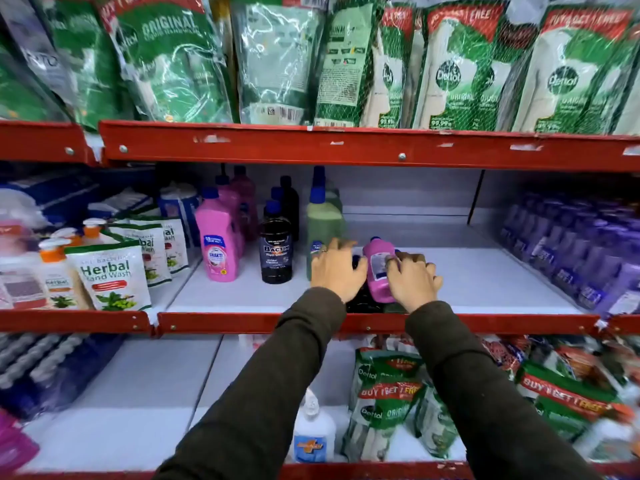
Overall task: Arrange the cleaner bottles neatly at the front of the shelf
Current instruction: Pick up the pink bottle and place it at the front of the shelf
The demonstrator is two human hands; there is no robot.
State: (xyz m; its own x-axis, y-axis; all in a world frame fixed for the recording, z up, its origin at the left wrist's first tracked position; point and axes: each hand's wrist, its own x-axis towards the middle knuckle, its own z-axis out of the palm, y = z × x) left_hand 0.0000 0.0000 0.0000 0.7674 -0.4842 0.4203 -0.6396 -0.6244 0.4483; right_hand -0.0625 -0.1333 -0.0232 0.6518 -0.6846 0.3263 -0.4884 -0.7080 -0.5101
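Note:
On the middle shelf a pink cleaner bottle with a blue cap lies on its side on top of dark bottles near the front edge. My right hand grips its right side. My left hand rests over the dark bottles just left of it, fingers curled; what it holds is hidden. Further left stand a pink bottle, a black bottle and a green bottle, each with more bottles behind.
Purple bottles fill the shelf's right end. Herbal hand wash pouches and pump bottles stand in the left bay. Green refill pouches hang above the red shelf rail; more pouches and a white bottle sit below.

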